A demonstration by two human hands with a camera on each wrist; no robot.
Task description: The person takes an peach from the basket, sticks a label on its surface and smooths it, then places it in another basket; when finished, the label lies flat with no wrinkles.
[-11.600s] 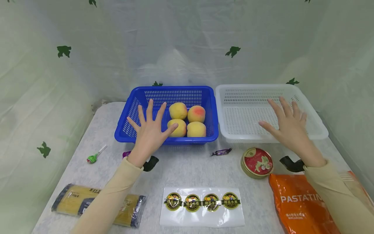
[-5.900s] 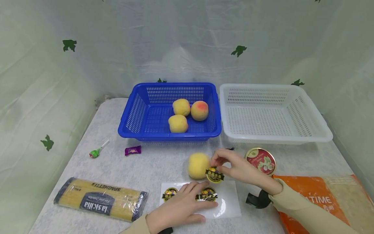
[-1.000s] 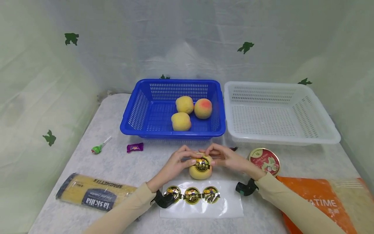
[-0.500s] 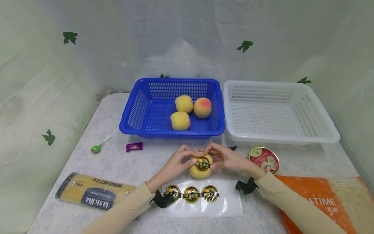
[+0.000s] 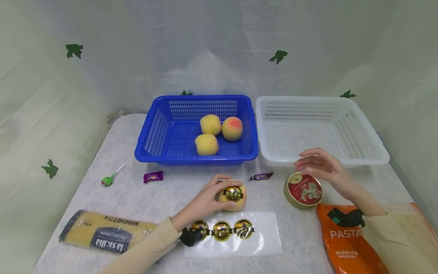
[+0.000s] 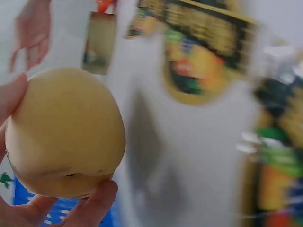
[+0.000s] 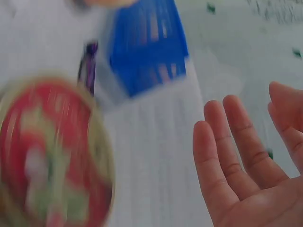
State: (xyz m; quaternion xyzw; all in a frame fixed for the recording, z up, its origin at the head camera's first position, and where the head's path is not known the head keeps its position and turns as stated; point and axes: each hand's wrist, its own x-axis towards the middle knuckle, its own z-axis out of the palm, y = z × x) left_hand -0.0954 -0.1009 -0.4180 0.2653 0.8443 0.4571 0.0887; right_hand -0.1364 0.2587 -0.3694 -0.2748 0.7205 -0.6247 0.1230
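My left hand (image 5: 210, 196) grips a yellow peach (image 5: 240, 201) between thumb and fingers, just behind the sticker sheet. A round black-and-gold sticker (image 5: 233, 193) is on the side of the peach facing me. In the left wrist view the same peach (image 6: 66, 127) shows its bare yellow side. The white sticker sheet (image 5: 263, 243) carries three more such stickers in a row. My right hand (image 5: 325, 169) holds nothing and hovers by the red round tin (image 5: 303, 189), near the white basket's front rim. Its fingers (image 7: 246, 137) are loosely extended in the right wrist view.
A blue basket (image 5: 150, 154) at the back holds three peaches (image 5: 207, 144). Beside it stands a white basket (image 5: 325, 140). Around the table lie a lollipop (image 5: 107, 180), two wrapped candies (image 5: 153, 177), a spaghetti pack (image 5: 109, 232) and an orange macaroni bag (image 5: 345, 239).
Both hands were on the stickered peach half a second ago. My right hand has let go and moved right, above the tin; my left hand still grips the peach.
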